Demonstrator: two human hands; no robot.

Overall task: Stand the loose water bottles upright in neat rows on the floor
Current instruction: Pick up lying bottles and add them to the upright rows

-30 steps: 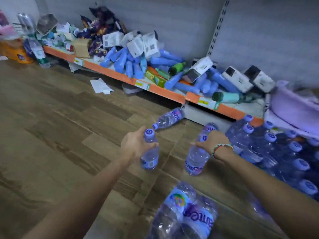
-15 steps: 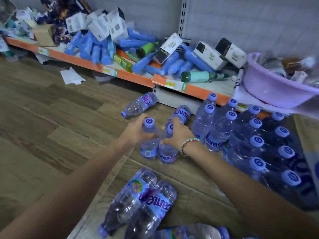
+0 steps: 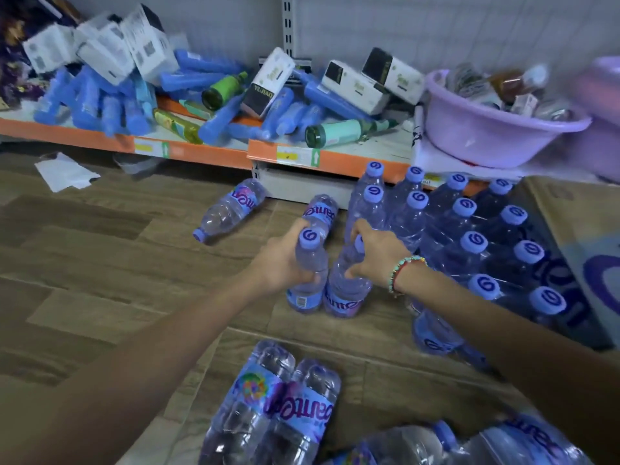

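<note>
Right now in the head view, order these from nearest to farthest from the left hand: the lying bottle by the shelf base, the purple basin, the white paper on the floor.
From the left hand:
1. Lying bottle, on the floor just beyond it, slightly left.
2. White paper, far left by the shelf.
3. Purple basin, far right on the shelf.

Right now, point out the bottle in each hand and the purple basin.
Left hand's bottle point(image 3: 309, 238), head view, on its cap.
Right hand's bottle point(image 3: 342, 302), head view, on its label.
Purple basin point(image 3: 476, 129), head view, on its outer wall.
</note>
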